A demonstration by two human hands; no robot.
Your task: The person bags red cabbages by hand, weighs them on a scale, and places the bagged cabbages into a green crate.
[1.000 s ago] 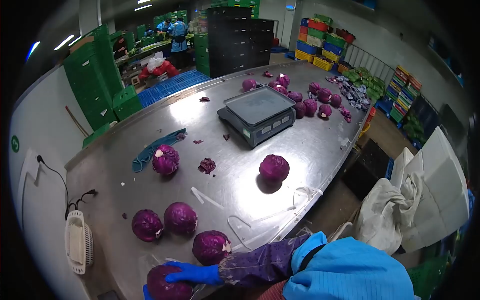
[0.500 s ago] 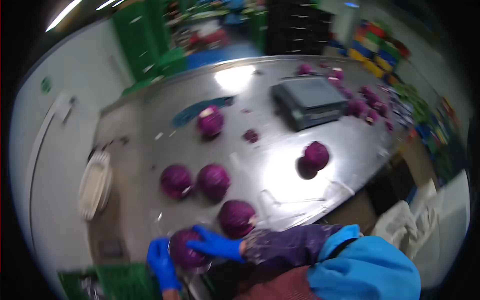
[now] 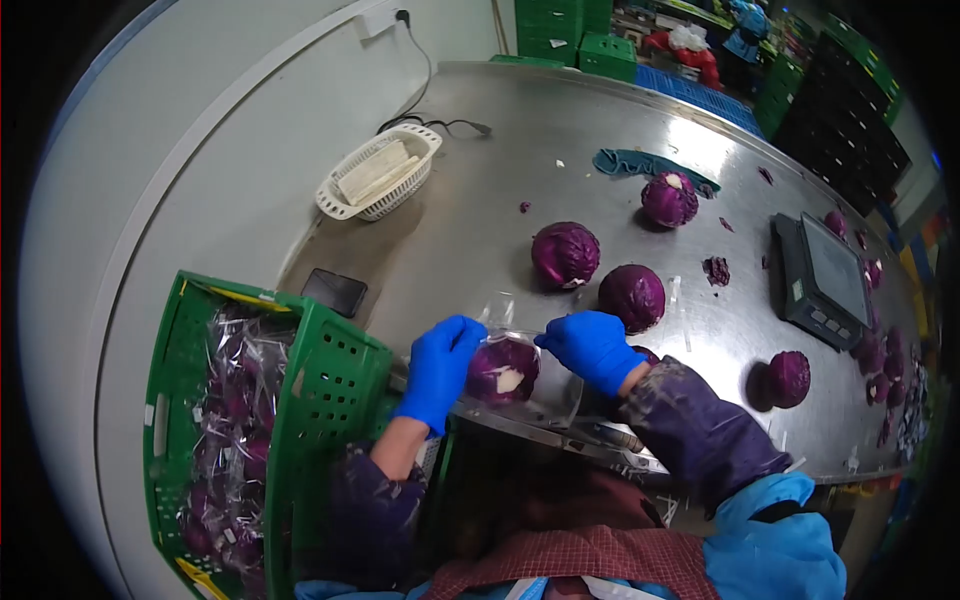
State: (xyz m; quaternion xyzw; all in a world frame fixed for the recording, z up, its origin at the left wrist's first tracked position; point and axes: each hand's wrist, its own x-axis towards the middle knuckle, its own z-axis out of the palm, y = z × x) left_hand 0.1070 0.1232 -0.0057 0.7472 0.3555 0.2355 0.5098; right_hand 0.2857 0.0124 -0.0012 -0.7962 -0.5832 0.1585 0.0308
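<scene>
A red cabbage [image 3: 503,371] with its pale cut stem showing sits in a clear plastic bag [image 3: 556,398] at the table's near edge. My left hand [image 3: 440,368], in a blue glove, pinches the bag's edge left of the cabbage. On the other side my right hand [image 3: 590,348], also gloved in blue, has its fingers closed on the bag's upper right edge. Close behind lie two more cabbages, one [image 3: 565,255] and another [image 3: 632,298]; a further one is partly hidden by my right hand.
At the left stands a green crate [image 3: 335,370] of bagged cabbages. A phone [image 3: 335,291], a white basket [image 3: 380,172], a teal cloth [image 3: 650,168], a scale [image 3: 822,280] and a cabbage [image 3: 788,379] are on the metal table [image 3: 480,220]. Further cabbages lie beyond the scale.
The view has swung left, bringing the crate into fuller view. My hands have gone from holding the cabbage itself to holding the bag's edges, with the cabbage inside, stem showing.
</scene>
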